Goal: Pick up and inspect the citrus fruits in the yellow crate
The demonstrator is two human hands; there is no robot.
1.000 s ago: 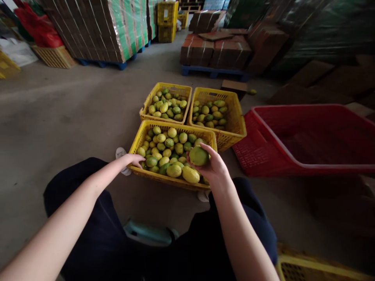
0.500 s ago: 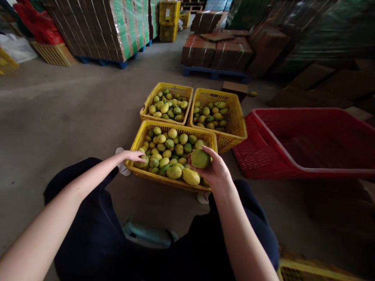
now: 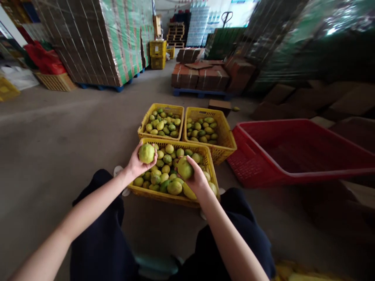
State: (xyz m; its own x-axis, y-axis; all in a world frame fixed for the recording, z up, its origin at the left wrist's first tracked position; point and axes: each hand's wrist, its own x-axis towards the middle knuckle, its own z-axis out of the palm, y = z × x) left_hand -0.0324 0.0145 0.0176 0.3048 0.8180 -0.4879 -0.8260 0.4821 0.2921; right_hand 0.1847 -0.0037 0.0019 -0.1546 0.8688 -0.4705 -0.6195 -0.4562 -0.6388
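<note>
Left grip (image 3: 137,163) now up over the near yellow crate (image 3: 166,197), a yellow-green fruit (image 3: 146,153) inside.

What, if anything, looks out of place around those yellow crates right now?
What looks like a stray fruit lies on the floor beside the cardboard box, beyond the rear right crate. It seems odd because the other fruit I can make out is in crates or held by the left hand and right hand.

The person is wearing loose, dark navy trousers (image 3: 99,234), the cloth darkening almost to black in shadow, and white shoes (image 3: 117,170) that are showing only in part. The forearms (image 3: 96,207), left grip (image 3: 137,163) and right grip (image 3: 199,178) are all going bare.
</note>
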